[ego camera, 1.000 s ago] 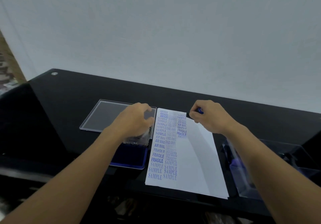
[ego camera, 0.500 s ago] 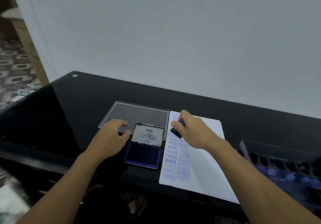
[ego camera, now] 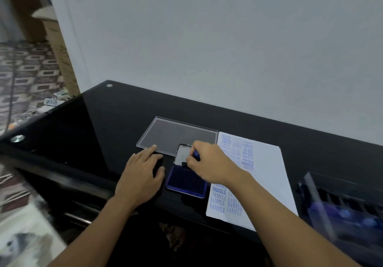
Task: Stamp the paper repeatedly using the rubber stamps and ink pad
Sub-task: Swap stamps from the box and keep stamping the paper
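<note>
Pinching rubber stamp (ego camera: 195,155), right hand (ego camera: 209,164) grip | axis tilted, base down-left over ink pad (ego camera: 186,186) | left hand (ego camera: 141,175) flat

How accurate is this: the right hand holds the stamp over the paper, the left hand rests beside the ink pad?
One error: in the head view the right hand holds the stamp over the ink pad, not the paper. The left hand does rest beside it.

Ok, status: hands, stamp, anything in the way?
Right hand pinching stamp at open ink pad. Left hand flat on table beside it. Nothing blocking the pad.
</note>
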A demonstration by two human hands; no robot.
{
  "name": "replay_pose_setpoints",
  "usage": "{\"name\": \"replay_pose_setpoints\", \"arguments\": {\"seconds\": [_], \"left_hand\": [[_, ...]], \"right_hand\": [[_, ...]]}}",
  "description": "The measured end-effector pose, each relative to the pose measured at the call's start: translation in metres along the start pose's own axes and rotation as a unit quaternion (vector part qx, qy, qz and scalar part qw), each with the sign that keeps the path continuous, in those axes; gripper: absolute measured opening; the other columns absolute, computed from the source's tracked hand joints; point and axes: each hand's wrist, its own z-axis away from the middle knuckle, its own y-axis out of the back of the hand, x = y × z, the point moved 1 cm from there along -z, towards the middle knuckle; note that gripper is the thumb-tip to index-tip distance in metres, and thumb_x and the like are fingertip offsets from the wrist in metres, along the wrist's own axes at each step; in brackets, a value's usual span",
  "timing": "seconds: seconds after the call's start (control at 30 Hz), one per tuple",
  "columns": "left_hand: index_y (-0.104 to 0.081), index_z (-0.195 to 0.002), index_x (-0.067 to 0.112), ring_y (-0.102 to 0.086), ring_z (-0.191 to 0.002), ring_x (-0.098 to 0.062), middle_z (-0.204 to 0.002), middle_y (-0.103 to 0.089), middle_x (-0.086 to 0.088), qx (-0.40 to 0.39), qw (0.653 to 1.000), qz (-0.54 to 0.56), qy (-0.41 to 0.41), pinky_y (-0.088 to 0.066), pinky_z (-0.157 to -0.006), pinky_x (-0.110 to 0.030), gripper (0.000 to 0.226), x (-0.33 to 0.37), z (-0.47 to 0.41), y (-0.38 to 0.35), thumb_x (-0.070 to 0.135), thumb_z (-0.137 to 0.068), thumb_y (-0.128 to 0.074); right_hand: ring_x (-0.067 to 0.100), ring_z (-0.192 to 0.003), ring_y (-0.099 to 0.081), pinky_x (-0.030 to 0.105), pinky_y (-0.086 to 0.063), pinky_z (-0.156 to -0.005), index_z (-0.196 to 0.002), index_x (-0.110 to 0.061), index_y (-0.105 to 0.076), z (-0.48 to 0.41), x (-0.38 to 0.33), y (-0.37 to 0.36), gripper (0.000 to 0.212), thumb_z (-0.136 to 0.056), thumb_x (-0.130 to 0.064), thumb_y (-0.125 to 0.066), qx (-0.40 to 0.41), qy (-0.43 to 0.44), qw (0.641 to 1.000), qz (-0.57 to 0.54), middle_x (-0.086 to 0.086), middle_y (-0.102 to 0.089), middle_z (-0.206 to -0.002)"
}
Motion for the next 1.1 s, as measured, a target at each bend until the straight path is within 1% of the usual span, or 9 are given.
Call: {"name": "replay_pose_setpoints", "arguments": {"seconds": [0.13,0.23,0.33,0.4,0.5,0.67,0.83,0.93,1.1], "left_hand": [[-0.061,-0.131,0.021,-0.036,-0.143,-0.019,-0.157,-0.040,0.001,0.017,1.000,-0.001,-0.007,-0.026,-0.121,-0.043,0.039,0.000,0.000,-0.002,0.035,-0.095,-0.056],[-0.059,-0.133,0.024,-0.033,-0.145,-0.017,-0.158,-0.037,0.004,0.013,1.000,-0.005,0.001,-0.023,-0.122,-0.041,0.040,0.001,0.000,-0.001,0.037,-0.096,-0.053],[-0.056,-0.137,0.026,-0.028,-0.147,-0.015,-0.160,-0.033,0.006,0.011,1.000,-0.011,0.006,-0.018,-0.122,-0.038,0.042,0.002,0.000,0.000,0.039,-0.097,-0.050],[-0.055,-0.137,0.027,-0.026,-0.147,-0.014,-0.161,-0.031,0.007,0.010,1.000,-0.012,0.009,-0.016,-0.122,-0.037,0.042,0.003,0.001,0.001,0.039,-0.098,-0.049],[-0.055,-0.137,0.027,-0.027,-0.147,-0.014,-0.161,-0.032,0.007,0.010,1.000,-0.008,0.011,-0.016,-0.122,-0.038,0.042,0.003,0.002,0.001,0.039,-0.098,-0.048],[-0.056,-0.136,0.027,-0.027,-0.147,-0.014,-0.160,-0.033,0.007,0.009,1.000,-0.010,0.012,-0.016,-0.121,-0.036,0.040,0.002,0.002,0.002,0.038,-0.098,-0.049],[-0.055,-0.136,0.027,-0.027,-0.147,-0.014,-0.160,-0.032,0.007,0.010,1.000,-0.009,0.012,-0.016,-0.121,-0.035,0.040,0.003,0.002,0.003,0.038,-0.098,-0.049],[-0.055,-0.136,0.028,-0.027,-0.147,-0.013,-0.160,-0.032,0.008,0.009,1.000,-0.014,0.012,-0.015,-0.121,-0.035,0.040,0.003,0.001,0.002,0.039,-0.098,-0.048],[-0.056,-0.135,0.027,-0.028,-0.146,-0.014,-0.159,-0.034,0.007,0.013,1.000,-0.011,0.012,-0.017,-0.121,-0.035,0.040,0.003,0.002,0.002,0.038,-0.097,-0.050]], "right_hand": [[0.024,-0.073,-0.061,0.041,-0.051,-0.066,-0.094,-0.017,-0.050,-0.006,-0.006,-0.008,0.016,-0.100,-0.031,-0.046,-0.026,0.004,0.999,0.028,0.004,-0.061,-0.086],[0.024,-0.073,-0.059,0.043,-0.050,-0.068,-0.095,-0.017,-0.047,-0.008,-0.011,-0.012,0.015,-0.102,-0.029,-0.042,-0.047,0.018,0.997,0.054,0.004,-0.061,-0.085],[0.023,-0.076,-0.058,0.046,-0.053,-0.072,-0.088,-0.023,-0.045,-0.008,-0.013,-0.016,0.014,-0.101,-0.028,-0.042,-0.043,0.038,0.994,0.088,0.001,-0.061,-0.085],[0.021,-0.076,-0.058,0.043,-0.052,-0.071,-0.087,-0.023,-0.046,-0.009,-0.015,-0.019,0.014,-0.099,-0.028,-0.043,-0.042,0.037,0.994,0.098,0.000,-0.060,-0.085],[0.022,-0.078,-0.056,0.037,-0.045,-0.067,-0.091,-0.018,-0.049,-0.009,-0.019,-0.024,0.012,-0.097,-0.027,-0.043,-0.036,0.036,0.992,0.113,0.002,-0.061,-0.088],[0.028,-0.081,-0.056,0.039,-0.048,-0.069,-0.096,-0.016,-0.046,-0.006,-0.022,-0.029,0.012,-0.098,-0.028,-0.044,-0.026,0.048,0.989,0.140,0.009,-0.062,-0.095],[0.027,-0.077,-0.056,0.040,-0.050,-0.067,-0.095,-0.017,-0.042,-0.004,-0.021,-0.033,0.013,-0.098,-0.029,-0.044,-0.013,0.055,0.986,0.157,0.009,-0.060,-0.088],[0.027,-0.073,-0.054,0.038,-0.047,-0.063,-0.094,-0.016,-0.041,-0.003,-0.021,-0.035,0.013,-0.098,-0.028,-0.044,-0.016,0.055,0.985,0.161,0.008,-0.057,-0.083],[0.029,-0.073,-0.054,0.037,-0.042,-0.060,-0.092,-0.016,-0.040,-0.003,-0.018,-0.042,0.012,-0.097,-0.026,-0.043,-0.002,0.068,0.983,0.170,0.008,-0.056,-0.080]]}}
